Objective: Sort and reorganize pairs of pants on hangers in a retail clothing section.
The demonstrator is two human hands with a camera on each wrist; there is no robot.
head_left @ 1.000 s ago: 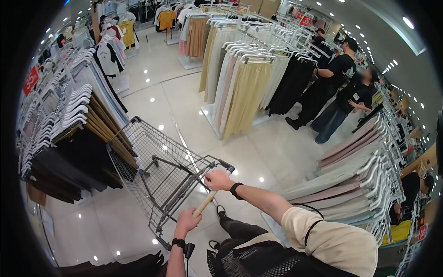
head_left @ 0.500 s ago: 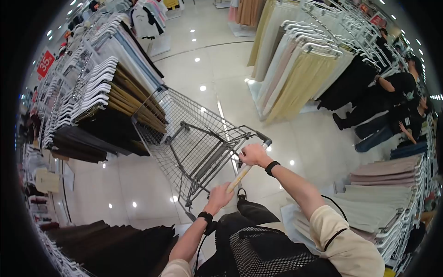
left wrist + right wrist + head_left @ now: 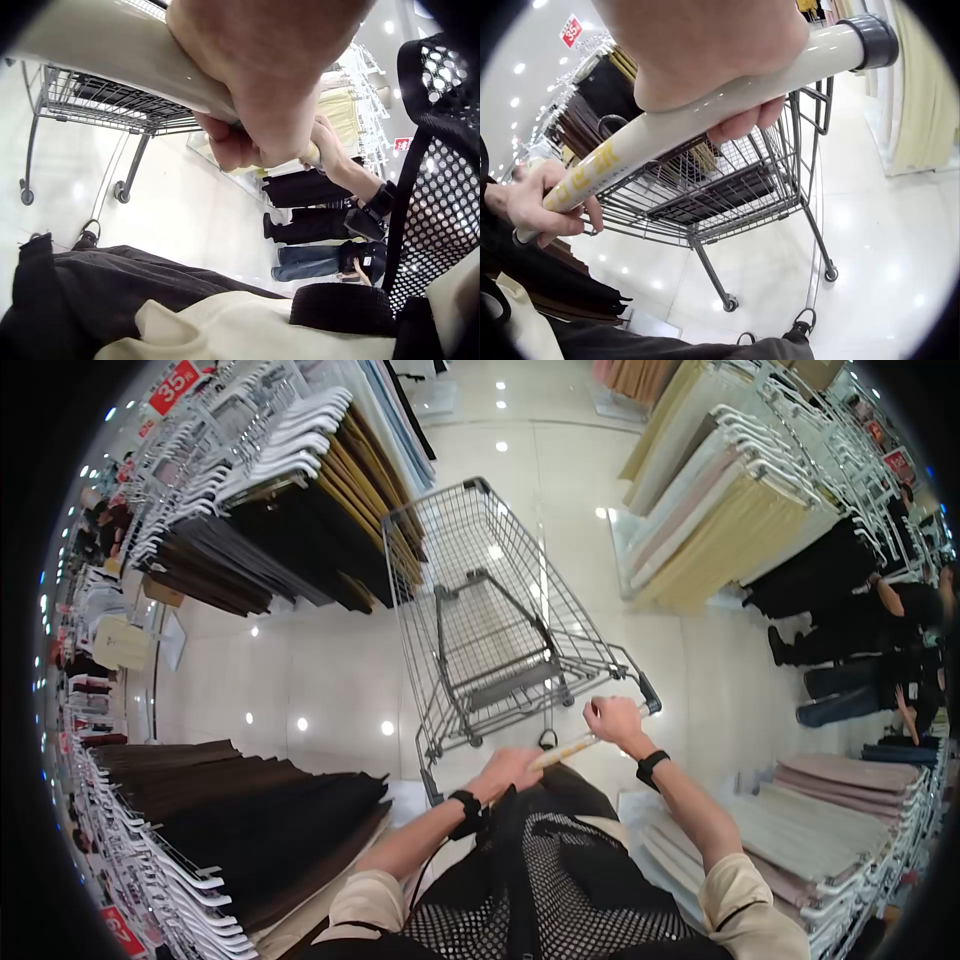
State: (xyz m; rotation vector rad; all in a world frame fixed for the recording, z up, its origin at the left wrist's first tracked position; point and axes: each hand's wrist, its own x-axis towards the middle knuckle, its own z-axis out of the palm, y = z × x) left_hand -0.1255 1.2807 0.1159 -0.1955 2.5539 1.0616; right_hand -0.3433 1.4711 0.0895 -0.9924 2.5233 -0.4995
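A grey wire shopping cart (image 3: 515,686) stands in front of me in the head view, floor tiles showing through its bare mesh. Its pale handle (image 3: 567,750), printed with yellow characters, runs across close to my body. My left hand (image 3: 508,772) grips the handle's left part, and in the left wrist view its fingers (image 3: 234,150) curl beneath the bar. Towards the black right end cap (image 3: 877,41), my right hand (image 3: 614,720) holds the same bar, fingertips wrapped under it in the right wrist view. Both wrists wear black bands.
Brown and black trousers (image 3: 320,550) hang close along the cart's left side. Pale yellow trousers (image 3: 720,545) hang on a rack ahead right. Dark garments (image 3: 250,820) and folded-over pale ones (image 3: 800,830) flank me. Two people (image 3: 880,650) stand at the right. Glossy floor (image 3: 320,670) lies between the racks.
The head view has tilted down and turned, so the cart appears nearer the middle and points more straight ahead. Both hands keep their grip on the handle.
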